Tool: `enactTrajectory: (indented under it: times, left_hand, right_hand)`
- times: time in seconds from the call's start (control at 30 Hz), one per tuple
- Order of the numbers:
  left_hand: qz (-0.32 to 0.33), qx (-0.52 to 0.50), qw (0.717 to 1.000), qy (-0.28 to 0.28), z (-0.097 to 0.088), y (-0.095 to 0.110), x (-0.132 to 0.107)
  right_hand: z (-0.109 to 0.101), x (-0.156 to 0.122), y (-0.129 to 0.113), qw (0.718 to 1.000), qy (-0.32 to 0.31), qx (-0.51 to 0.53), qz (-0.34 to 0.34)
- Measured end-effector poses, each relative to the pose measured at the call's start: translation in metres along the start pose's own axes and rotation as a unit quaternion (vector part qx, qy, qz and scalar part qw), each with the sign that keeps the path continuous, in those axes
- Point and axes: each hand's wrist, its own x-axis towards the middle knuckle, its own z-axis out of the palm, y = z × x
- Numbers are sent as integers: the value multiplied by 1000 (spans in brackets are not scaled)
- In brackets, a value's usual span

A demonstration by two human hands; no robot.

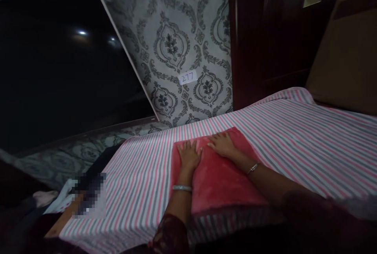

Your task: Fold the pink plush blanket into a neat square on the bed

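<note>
A folded red towel (224,183) lies on a bed covered with a pink, grey and white striped sheet (294,136). My left hand (189,155) rests flat on the towel's far left part, fingers spread. My right hand (224,144) lies flat beside it near the towel's far edge, fingers stretched out. Both wrists wear a silver bangle. Neither hand holds anything.
A wall with grey damask wallpaper (176,42) carries a small label reading 277 (187,77). Dark wooden panelling (265,30) and a brown headboard (347,57) stand at the right. Clothes and dark items (59,203) lie at the bed's left edge. A dark window or mirror (59,69) fills the left.
</note>
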Motion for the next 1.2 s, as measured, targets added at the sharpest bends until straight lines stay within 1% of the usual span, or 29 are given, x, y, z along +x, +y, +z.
enactTrajectory:
  times: [0.07,0.13,0.2,0.33,0.4,0.47,0.57,0.6,0.67,0.73,0.77,0.8,0.87,0.9,0.97,1.07,1.2]
  left_hand:
    - [-39,1,999,-22,-4,-14,-1]
    - [-85,-27,995,-49,-4,-27,-2]
    - [-110,-59,991,-49,-1,-35,-4]
    - [-107,-58,993,-3,8,-37,-7]
    - [-101,-55,993,2,8,-37,-6]
    - [-103,-61,993,-16,3,-38,-3]
    - [-114,-75,988,-74,-12,-39,2]
    - [-116,-72,987,-83,-19,-37,1]
    - [-113,-50,990,-69,-32,-28,-8]
    - [-78,-26,996,-30,-41,-13,-29]
    - [-47,-19,999,-14,-43,-3,-43]
    - [-10,-17,1000,-3,-42,7,-58]
    - [55,-18,998,1,-34,24,-88]
    - [71,-17,997,-1,-28,31,-101]
    - [78,-11,997,-7,-15,39,-118]
    - [70,2,997,-10,-3,41,-124]
    - [71,12,997,-13,-5,41,-118]
  right_hand:
    - [-3,-1,14,999,-6,-14,31]
    - [-2,-1,25,999,-4,-22,50]
    - [3,-1,31,998,12,-28,55]
    - [11,-1,26,997,21,-25,75]
    - [10,0,23,996,20,-20,79]
    - [4,1,21,997,13,-18,78]
    - [-13,-3,20,996,-21,-14,80]
    - [-20,-7,19,996,-32,-13,82]
    - [-33,-20,14,996,-43,-6,81]
    - [-43,-42,5,997,-44,7,64]
    - [-46,-55,1,998,-44,15,48]
    - [-47,-69,-3,998,-43,22,30]
    - [-44,-97,-10,999,-43,27,1]
    - [-41,-109,-12,999,-43,26,-6]
    - [-33,-127,-14,999,-42,21,-12]
    - [-25,-139,-13,999,-33,23,-11]
    - [-27,-138,-11,999,-29,39,-3]
